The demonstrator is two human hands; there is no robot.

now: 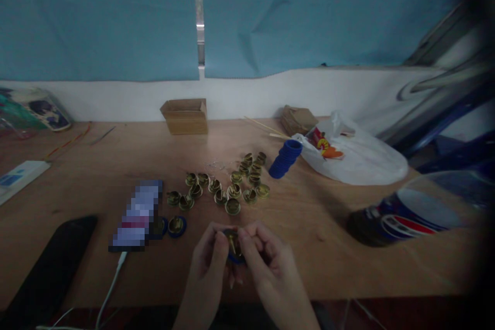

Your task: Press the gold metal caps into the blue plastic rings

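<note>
Near the table's front edge, my left hand [207,260] and my right hand [270,258] pinch one small round gold-coloured metal piece with a blue rim [234,248] between them. Both thumbs press at its top, and some fingers are hidden behind. Two similar blue-rimmed pieces lie to the left: one in plain sight [177,226], the other partly behind the phone [135,216]. Beyond my hands, several round gold-coloured metal pieces [233,206] without blue rims are scattered, hollow side up. A leaning stack of blue rings [285,159] stands to their right.
A dark flat object [50,263] lies at left, near the phone's white cable [112,283]. A white power strip [23,178] is farther left. An open cardboard box [187,118] stands by the wall. At right are a white plastic bag [363,160] and a tilted-looking Pepsi cup [402,216].
</note>
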